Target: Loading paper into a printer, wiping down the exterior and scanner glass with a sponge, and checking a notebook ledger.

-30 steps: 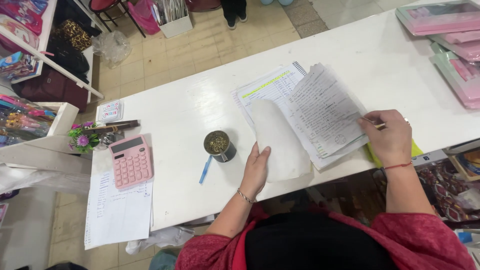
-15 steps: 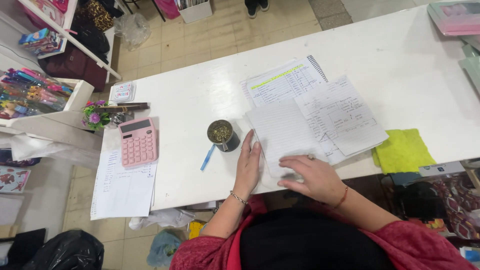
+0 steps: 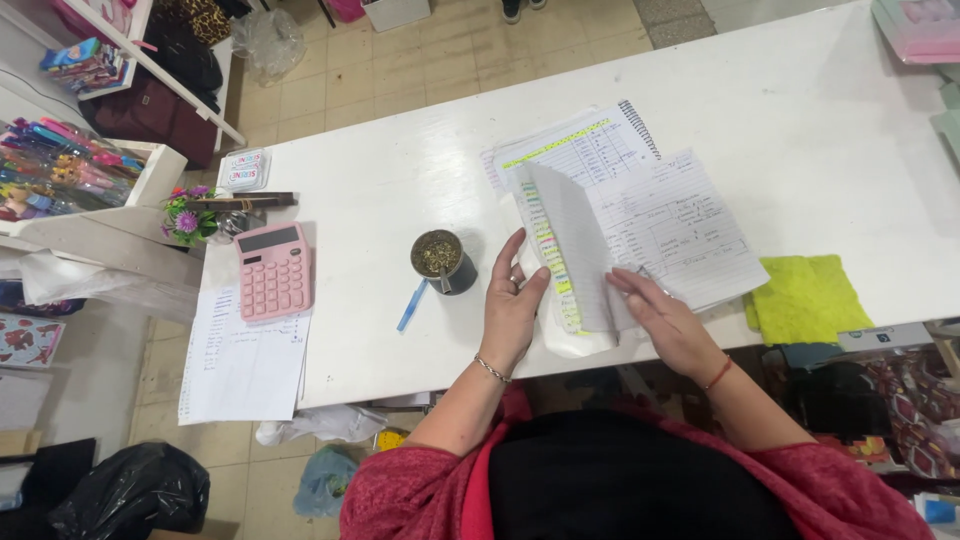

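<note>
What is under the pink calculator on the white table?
Under the pink calculator lies a handwritten paper sheet, its lower end overhanging the white table edge. The part beneath the calculator is covered and unreadable.

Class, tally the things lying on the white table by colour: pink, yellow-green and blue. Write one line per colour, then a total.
Pink: 1, the calculator
Yellow-green: 1, the cloth
Blue: 1, the pen
Total: 3
</note>
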